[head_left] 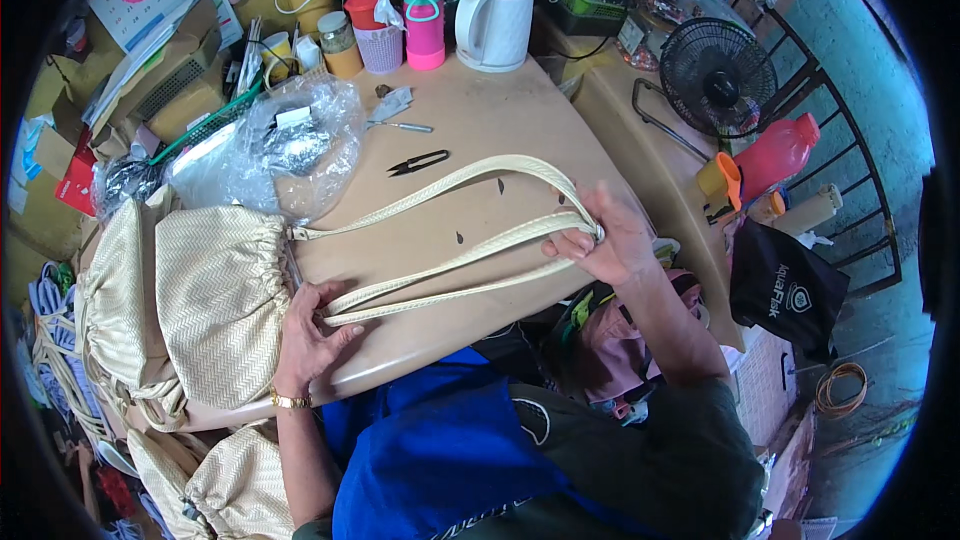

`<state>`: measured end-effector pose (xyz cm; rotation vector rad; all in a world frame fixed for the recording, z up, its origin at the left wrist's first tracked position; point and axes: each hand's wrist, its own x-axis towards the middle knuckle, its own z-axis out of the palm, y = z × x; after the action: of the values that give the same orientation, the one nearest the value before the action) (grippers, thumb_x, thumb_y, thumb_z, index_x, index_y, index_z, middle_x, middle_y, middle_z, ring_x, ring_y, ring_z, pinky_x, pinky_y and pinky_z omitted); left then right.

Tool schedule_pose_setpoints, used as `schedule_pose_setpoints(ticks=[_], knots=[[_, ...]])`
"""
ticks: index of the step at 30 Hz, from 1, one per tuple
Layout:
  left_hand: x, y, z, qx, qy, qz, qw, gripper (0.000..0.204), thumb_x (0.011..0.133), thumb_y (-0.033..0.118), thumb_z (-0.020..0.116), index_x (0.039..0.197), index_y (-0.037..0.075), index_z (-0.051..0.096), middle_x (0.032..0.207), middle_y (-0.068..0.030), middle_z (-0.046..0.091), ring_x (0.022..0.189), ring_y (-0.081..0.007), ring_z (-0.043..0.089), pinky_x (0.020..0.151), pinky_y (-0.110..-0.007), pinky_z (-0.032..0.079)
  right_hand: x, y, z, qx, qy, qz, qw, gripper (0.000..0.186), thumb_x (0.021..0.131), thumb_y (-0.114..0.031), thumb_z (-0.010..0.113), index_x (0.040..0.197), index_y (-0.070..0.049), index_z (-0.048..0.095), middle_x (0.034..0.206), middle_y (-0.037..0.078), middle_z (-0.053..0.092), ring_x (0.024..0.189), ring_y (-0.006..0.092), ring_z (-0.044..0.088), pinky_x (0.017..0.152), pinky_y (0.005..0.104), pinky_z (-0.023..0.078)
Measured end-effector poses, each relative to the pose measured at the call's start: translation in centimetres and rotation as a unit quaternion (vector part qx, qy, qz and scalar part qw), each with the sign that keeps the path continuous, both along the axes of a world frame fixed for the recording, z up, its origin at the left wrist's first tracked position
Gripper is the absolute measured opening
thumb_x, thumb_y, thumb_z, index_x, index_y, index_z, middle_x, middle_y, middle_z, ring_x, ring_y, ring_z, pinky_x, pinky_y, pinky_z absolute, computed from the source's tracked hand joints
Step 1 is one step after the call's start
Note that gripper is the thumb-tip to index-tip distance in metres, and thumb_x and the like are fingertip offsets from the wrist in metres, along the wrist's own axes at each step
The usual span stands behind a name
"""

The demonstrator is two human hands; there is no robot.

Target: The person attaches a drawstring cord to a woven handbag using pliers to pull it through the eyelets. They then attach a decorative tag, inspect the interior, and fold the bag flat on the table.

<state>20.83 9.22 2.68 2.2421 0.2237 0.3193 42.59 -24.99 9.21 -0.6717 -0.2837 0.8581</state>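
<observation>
A cream woven-pattern bag [218,300] with a gathered top lies on the left of the table, its long cream straps [440,265] stretched out to the right. My right hand [612,235] is closed round the far loop of these straps, the fingers hooked through the bend. At the bag's opening, my left hand [308,335] has its fingers curled about the base of the nearer strap, with the thumb stuck out. Beyond the straps lie small black thread snips [418,163]. A few little dark bits rest on the tabletop between the straps.
More cream bags [230,485] are piled at the left and below the table edge. A clear plastic bag [300,145] sits behind the held bag. A white kettle [496,20] and a pink bottle [424,25] stand at the back; a black fan [718,78] is at right.
</observation>
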Motion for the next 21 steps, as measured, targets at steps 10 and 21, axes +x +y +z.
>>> schedule_pose_setpoints(ticks=[10, 21], knots=[[-0.7, 0.3, -0.7, 0.146, -0.040, 0.024, 0.988, 0.045, 0.060, 0.020, 0.088, 0.091, -0.002, 0.063, 0.107, -0.0159, 0.056, 0.099, -0.0321, 0.058, 0.082, -0.041, 0.051, 0.1, -1.0, -0.5, -0.226, -0.036, -0.244, 0.942, 0.019, 0.103, -0.019, 0.048, 0.107, -0.001, 0.053, 0.078, 0.012, 0.065, 0.066, 0.0205, 0.062, 0.061, 0.0338, 0.052], [-1.6, 0.4, -1.3, 0.149, -0.071, 0.036, 0.986, 0.042, 0.072, 0.022, 0.079, 0.105, 0.001, 0.066, 0.103, -0.0168, 0.058, 0.098, -0.0358, 0.058, 0.086, -0.043, 0.049, 4.1, -4.0, -6.7, -0.468, -0.203, -0.225, 0.830, 0.015, 0.101, -0.014, 0.052, 0.110, -0.002, 0.050, 0.091, 0.017, 0.065, 0.073, 0.0221, 0.065, 0.065, 0.0350, 0.053]])
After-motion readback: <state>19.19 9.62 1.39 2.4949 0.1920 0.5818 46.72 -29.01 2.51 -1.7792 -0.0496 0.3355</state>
